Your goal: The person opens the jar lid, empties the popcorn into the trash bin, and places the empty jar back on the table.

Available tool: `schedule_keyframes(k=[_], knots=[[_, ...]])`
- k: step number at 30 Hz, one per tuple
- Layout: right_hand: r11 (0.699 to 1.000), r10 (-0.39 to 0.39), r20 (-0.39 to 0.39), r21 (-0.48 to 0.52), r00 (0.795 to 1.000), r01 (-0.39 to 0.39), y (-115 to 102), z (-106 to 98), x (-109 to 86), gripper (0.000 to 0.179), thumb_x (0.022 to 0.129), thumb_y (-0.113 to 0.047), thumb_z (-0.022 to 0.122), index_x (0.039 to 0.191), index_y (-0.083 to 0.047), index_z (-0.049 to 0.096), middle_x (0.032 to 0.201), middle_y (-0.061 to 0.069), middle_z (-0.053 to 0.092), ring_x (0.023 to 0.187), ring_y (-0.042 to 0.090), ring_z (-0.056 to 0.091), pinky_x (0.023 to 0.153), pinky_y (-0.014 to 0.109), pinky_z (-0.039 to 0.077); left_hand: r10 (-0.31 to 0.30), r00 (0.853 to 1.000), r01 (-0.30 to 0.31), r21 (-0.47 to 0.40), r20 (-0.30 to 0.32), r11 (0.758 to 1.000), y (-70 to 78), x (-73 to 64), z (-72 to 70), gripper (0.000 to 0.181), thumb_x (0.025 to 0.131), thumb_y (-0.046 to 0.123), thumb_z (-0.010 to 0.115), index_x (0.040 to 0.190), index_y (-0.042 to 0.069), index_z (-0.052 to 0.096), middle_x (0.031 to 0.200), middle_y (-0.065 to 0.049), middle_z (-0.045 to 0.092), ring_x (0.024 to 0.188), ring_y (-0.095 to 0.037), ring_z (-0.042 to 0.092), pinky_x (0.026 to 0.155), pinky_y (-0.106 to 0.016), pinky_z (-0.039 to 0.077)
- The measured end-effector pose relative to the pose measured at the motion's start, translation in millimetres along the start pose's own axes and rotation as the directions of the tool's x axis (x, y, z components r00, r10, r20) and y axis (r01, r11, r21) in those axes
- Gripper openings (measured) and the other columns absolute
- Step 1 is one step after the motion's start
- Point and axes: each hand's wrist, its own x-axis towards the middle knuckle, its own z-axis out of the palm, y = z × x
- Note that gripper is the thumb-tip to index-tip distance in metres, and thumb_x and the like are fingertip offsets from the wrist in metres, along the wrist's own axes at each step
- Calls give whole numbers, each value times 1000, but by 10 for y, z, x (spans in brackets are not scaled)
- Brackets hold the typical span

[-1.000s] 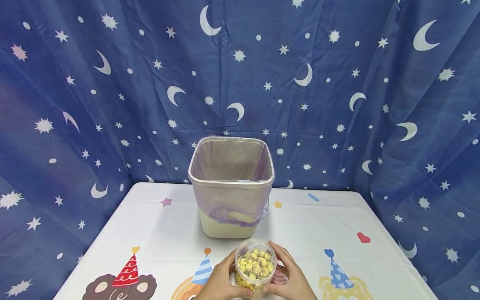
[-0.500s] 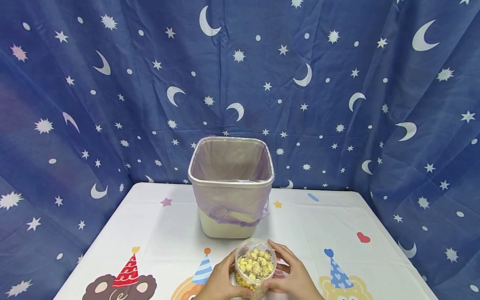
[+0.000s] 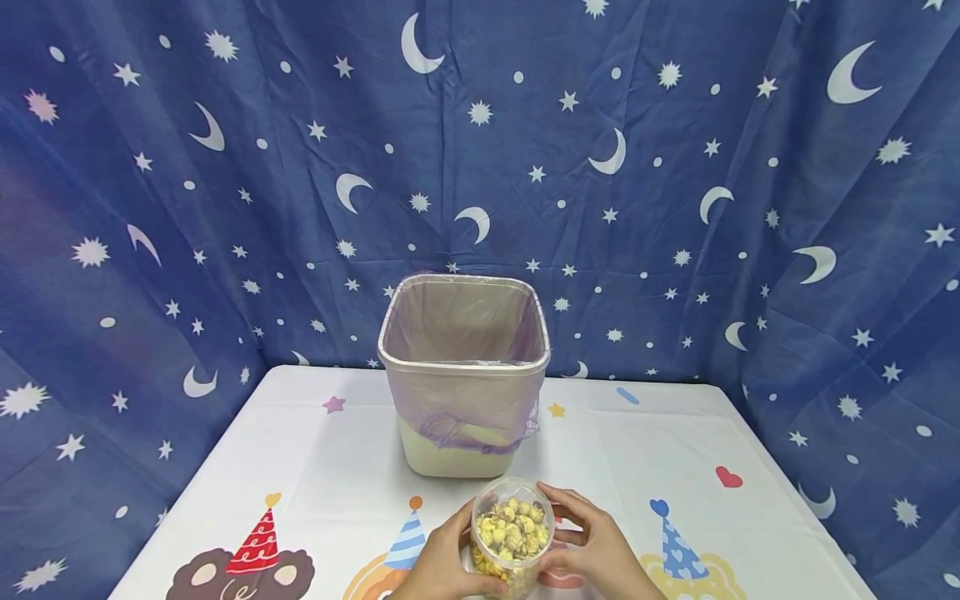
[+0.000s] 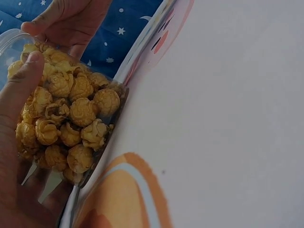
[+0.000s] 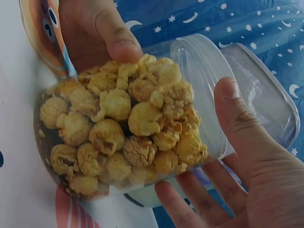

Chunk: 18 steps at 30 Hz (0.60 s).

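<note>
A clear plastic jar [image 3: 480, 557] of yellow popcorn [image 3: 513, 527] stands at the near middle of the table, between both hands. My left hand [image 3: 441, 562] grips its left side; in the left wrist view its thumb [image 4: 29, 78] lies along the wall. On the other side, my right hand [image 3: 600, 550] holds the jar near the top, index fingertip and thumb at the rim. In the right wrist view the right hand [image 5: 266, 175] spans the clear top part [image 5: 202, 71] with thumb and fingers. How firmly those fingers press is hard to tell.
Just behind the jar stands a beige bin [image 3: 450, 457] lined with a thin purple bag [image 3: 457, 412]. A white tablecloth [image 3: 330, 467] with cartoon prints covers the table. A blue curtain [image 3: 645, 208] with moons and stars hangs behind and at the sides.
My right hand has shifted slightly right and up, its thumb sliding higher along the jar toward the rim. The left hand and the jar stay in place.
</note>
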Motion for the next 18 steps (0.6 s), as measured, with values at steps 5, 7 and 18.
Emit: schedule_keyframes(k=[5,7,18], knots=[[999,29,8,20,1000,-30,2,-28,-2,76,77,-11,83,144,-6,48,139,20,51,115,22,60,95,27,56,-7,1000,7,-2,-1,1000,-14,-6,5,107,70,31,90,154,8,28,149,-17,42,133,-37,49,105,-24,47],[1000,15,21,3,1000,-15,0,-28,-20,76,79,-11,82,146,-5,46,141,20,49,115,17,60,94,27,56,-8,1000,8,-5,-2,1000,-17,-7,6,106,71,31,90,154,8,28,149,-18,42,132,-38,49,104,-25,48],[971,-139,-15,-198,990,133,-10,196,-104,96,72,-15,89,152,-12,35,145,21,40,117,10,52,91,28,57,9,1000,-9,14,-2,1000,-10,-11,5,105,73,32,88,154,6,28,149,-19,42,131,-39,49,104,-32,50]])
